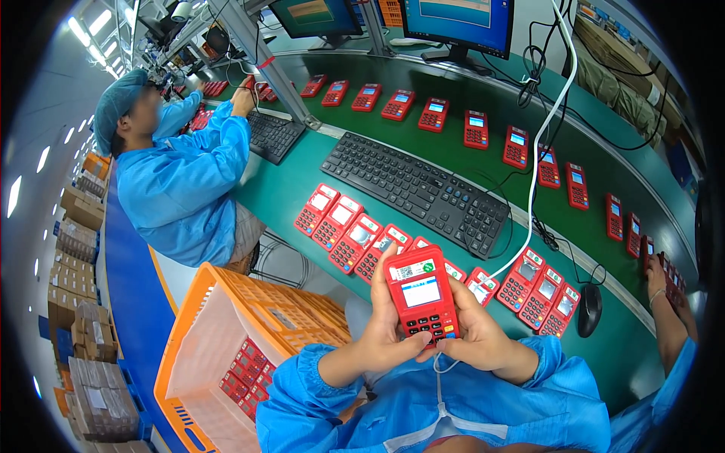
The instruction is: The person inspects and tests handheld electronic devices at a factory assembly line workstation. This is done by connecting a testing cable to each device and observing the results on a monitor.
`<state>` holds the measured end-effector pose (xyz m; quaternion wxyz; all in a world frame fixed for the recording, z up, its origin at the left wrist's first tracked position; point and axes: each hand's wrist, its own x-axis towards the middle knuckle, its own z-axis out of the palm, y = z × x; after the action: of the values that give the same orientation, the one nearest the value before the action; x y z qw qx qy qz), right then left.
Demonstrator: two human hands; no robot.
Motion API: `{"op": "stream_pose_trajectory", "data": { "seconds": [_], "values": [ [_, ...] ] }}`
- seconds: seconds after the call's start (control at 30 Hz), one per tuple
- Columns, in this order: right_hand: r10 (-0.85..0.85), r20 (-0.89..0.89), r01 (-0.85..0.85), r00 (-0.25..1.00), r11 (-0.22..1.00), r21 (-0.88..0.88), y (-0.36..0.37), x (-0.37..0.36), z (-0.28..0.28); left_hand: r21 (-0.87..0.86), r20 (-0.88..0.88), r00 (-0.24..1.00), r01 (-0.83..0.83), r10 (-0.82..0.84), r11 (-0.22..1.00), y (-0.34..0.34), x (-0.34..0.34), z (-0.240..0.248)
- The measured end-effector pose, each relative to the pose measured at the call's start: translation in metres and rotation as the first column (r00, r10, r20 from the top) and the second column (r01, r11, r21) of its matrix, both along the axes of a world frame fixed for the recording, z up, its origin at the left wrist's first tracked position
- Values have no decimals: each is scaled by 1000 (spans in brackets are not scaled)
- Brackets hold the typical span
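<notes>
Between both hands I hold a red card payment terminal (421, 293), its lit screen and dark keypad facing me. My left hand (385, 321) wraps its left side, with the thumb on the lower keys. My right hand (477, 332) grips the right side, its thumb at the bottom edge. Behind it, a row of similar red terminals (355, 241) lies on the green bench, partly hidden by my hands. To the right lie several more terminals (540, 294), with a white cable running down toward one of them.
A black keyboard (415, 189) and a mouse (590, 310) are on the bench. Beyond, terminals (476, 130) line a green conveyor below monitors (455, 30). An orange crate (219, 302) with terminals stands at my left. A co-worker (181, 174) sits left; another person's hand (658, 275) reaches in right.
</notes>
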<state>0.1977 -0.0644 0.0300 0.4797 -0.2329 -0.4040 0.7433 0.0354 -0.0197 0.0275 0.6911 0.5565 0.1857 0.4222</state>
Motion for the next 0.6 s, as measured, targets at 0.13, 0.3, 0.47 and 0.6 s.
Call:
{"op": "stream_pose_trajectory", "data": {
  "seconds": [0.13,0.3,0.47,0.6],
  "values": [
    [-14,-3,14,1000,1000,6,0,-1,1,4,-10,1000,-5,5,1000,0,0,0],
    [-14,26,13,1000,1000,26,2,0,-2,24,-28,999,-20,21,1000,0,0,-1],
    [-2,35,1,999,1000,26,2,0,-4,-10,8,1000,11,-11,1000,0,0,2],
    [19,26,-20,999,999,32,2,1,-3,-9,13,1000,9,-9,1000,0,0,2]
  ]
}}
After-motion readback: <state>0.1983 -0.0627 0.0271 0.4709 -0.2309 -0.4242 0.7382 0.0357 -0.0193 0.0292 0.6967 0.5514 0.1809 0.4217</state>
